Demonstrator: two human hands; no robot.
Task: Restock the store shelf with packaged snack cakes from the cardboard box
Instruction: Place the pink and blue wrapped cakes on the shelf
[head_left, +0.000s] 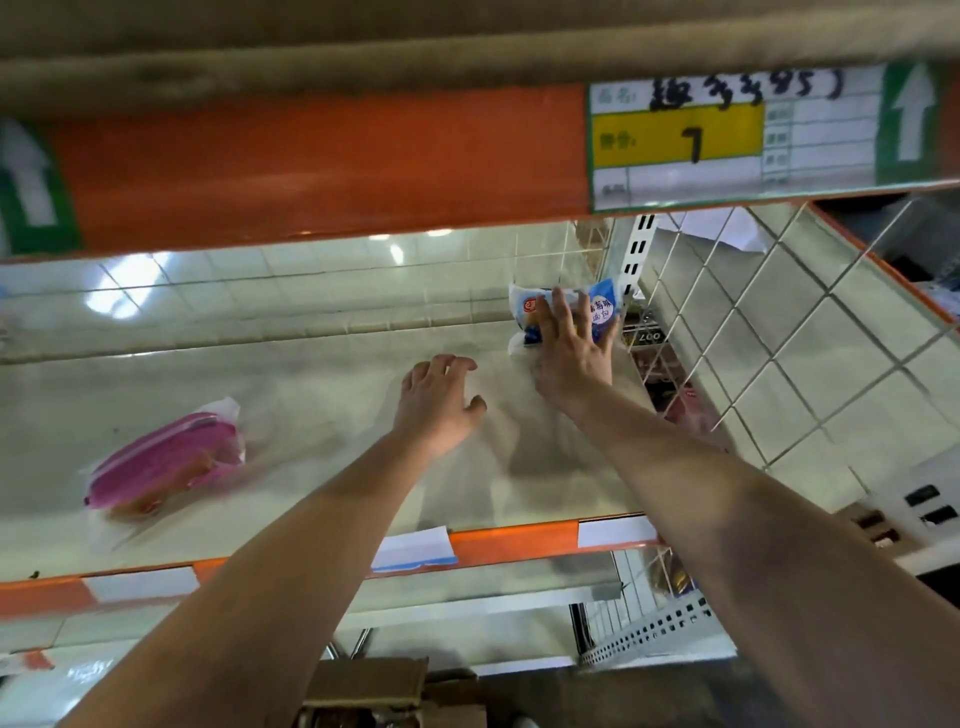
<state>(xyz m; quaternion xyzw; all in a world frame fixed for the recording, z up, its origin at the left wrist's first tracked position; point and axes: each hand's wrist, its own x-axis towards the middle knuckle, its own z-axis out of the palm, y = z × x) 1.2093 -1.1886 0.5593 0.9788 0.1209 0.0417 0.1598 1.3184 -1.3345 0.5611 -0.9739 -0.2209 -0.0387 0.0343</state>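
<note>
A blue and white snack cake packet (600, 306) stands at the back right corner of the shelf (322, 395). My right hand (571, 348) lies flat against its front with fingers spread and fairly straight. My left hand (439, 402) hovers over the shelf just left of it, fingers loosely curled and holding nothing. A pink snack cake packet (166, 460) lies on the left part of the shelf. The flaps of the cardboard box (374, 686) show on the floor at the bottom of the view.
An orange shelf rail with a price tag (675, 130) hangs right overhead. A wire grid divider (727, 332) closes the shelf's right side, with other goods behind it. The orange front lip (509, 543) carries white label slips. A tiled floor lies below.
</note>
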